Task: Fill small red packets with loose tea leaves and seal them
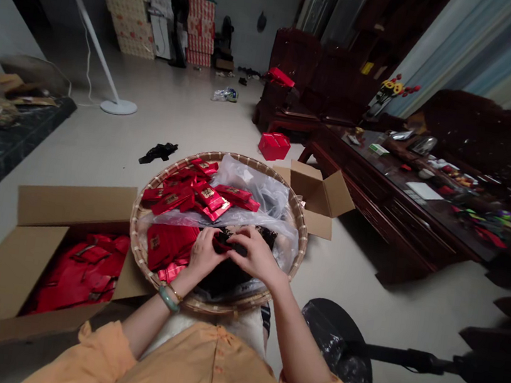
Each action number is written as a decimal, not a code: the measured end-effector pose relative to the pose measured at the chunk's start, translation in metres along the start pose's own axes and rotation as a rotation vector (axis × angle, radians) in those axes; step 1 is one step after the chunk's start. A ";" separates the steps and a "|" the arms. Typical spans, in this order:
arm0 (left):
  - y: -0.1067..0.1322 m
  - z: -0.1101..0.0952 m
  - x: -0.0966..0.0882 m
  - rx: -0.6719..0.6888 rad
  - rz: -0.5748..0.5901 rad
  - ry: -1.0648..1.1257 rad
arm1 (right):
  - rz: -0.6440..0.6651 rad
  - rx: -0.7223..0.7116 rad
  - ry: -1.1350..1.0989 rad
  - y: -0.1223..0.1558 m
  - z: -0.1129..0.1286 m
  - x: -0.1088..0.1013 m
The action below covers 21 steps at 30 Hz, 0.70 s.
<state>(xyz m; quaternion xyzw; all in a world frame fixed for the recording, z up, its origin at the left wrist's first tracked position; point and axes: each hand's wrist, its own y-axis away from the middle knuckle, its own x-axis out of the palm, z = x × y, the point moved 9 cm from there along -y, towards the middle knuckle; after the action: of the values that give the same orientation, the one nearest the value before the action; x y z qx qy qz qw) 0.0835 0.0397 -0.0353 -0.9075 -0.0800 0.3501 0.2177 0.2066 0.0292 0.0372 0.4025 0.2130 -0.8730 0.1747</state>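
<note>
A round woven bamboo tray (301, 223) rests on my lap. It holds several small red foil packets (204, 197), a clear plastic bag (255, 191) and a dark heap of loose material (224, 279) near my body. My left hand (203, 254) and my right hand (254, 253) meet over the dark heap. Both have fingers curled, pinching a small red packet (221, 242) between them. A green bangle sits on my left wrist.
An open cardboard box (31, 261) of red bags lies at my left. A smaller open box (319, 194) sits beyond the tray. A dark wooden coffee table (405, 206) stands at right, a standing fan (115, 105) far left, and a black-lined bin (338, 346) by my right knee.
</note>
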 end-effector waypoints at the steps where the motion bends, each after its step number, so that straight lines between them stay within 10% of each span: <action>1: 0.000 0.001 0.001 -0.003 0.007 -0.012 | 0.039 0.011 0.087 -0.001 0.001 0.008; 12: -0.007 -0.002 0.005 0.097 0.242 0.238 | 0.211 0.087 0.331 -0.013 -0.020 0.042; 21: -0.017 0.036 0.012 -0.370 0.099 0.699 | -0.153 0.023 -0.273 -0.017 -0.020 -0.002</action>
<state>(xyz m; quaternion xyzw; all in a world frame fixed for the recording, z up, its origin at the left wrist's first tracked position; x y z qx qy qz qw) 0.0683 0.0710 -0.0585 -0.9986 -0.0189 0.0100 0.0475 0.2125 0.0539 0.0310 0.2645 0.2071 -0.9328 0.1305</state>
